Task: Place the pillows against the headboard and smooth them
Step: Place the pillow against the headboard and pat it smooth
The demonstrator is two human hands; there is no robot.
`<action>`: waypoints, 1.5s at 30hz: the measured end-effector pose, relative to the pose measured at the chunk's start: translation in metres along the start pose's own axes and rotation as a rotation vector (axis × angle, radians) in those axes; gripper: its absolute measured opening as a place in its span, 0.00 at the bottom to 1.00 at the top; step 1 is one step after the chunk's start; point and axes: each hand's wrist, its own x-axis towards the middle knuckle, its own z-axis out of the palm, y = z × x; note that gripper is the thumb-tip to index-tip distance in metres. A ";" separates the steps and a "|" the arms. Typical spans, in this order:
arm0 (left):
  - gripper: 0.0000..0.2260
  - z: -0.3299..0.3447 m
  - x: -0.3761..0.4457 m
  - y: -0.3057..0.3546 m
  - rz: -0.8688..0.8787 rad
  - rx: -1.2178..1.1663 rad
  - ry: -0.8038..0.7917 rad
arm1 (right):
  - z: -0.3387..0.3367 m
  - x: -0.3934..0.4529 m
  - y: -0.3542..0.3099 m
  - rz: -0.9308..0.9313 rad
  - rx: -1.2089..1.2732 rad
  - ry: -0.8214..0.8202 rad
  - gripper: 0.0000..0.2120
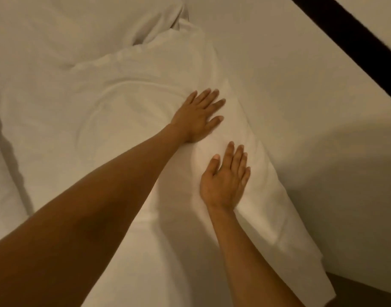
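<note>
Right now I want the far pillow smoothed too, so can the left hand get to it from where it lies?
Probably yes. The left hand lies flat and open on the near pillow, and the far pillow sits just beyond it with only bare fabric between. The right hand is off to the side.

- Left hand lies flat, fingers spread, on a white pillow.
- Right hand presses palm-down just beside it.
- A second pillow lies beyond.

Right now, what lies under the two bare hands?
Left hand and right hand rest flat, open, on the near white fabric pillow. Whatever lies beneath that pillow is covered.
</note>
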 end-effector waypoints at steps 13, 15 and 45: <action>0.28 -0.036 -0.029 -0.097 -0.337 0.116 -0.040 | -0.024 -0.008 0.076 0.087 -0.127 -0.069 0.28; 0.28 -0.042 -0.055 -0.122 -0.471 0.168 -0.069 | -0.035 -0.011 0.083 0.141 -0.200 -0.108 0.28; 0.31 0.010 -0.215 -0.078 -0.429 0.007 -0.185 | -0.027 -0.163 0.075 -0.004 -0.172 -0.172 0.35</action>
